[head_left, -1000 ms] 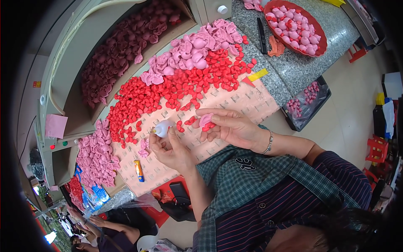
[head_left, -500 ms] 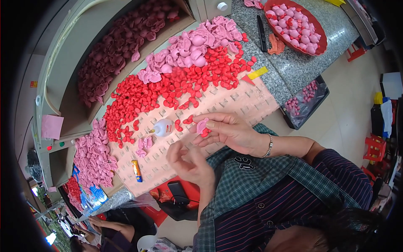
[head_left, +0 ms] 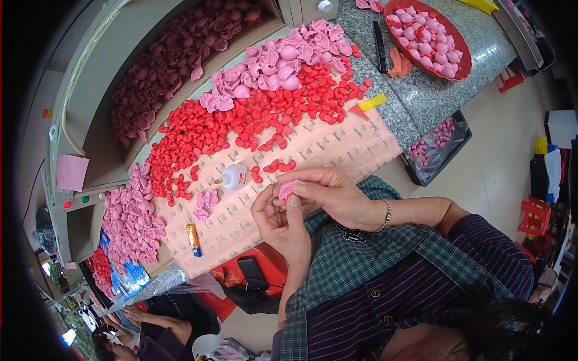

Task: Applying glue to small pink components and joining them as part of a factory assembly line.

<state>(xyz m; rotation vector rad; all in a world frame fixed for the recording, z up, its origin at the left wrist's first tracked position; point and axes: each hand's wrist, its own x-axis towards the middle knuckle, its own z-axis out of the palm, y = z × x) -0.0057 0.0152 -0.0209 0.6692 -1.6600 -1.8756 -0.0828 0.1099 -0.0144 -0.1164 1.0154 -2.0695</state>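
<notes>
In the head view, we are pinching a small pink petal [head_left: 285, 189] between the fingers of our right hand [head_left: 331, 195] and our left hand [head_left: 283, 222], both pressed together on it just above the counter [head_left: 337, 147]. At ten o'clock from the petal, a small glue bottle [head_left: 233, 177] is lying near red petals [head_left: 241, 117]. A red bowl [head_left: 463, 48] is sitting at one o'clock.

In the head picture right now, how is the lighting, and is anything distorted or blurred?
Head view: even, soft light with no harsh glare; fisheye bends the work board edges and leaves black corners; both hands, left hand and right hand, and the pink petal between them are sharp; the lower-left rim looks smeared.
</notes>
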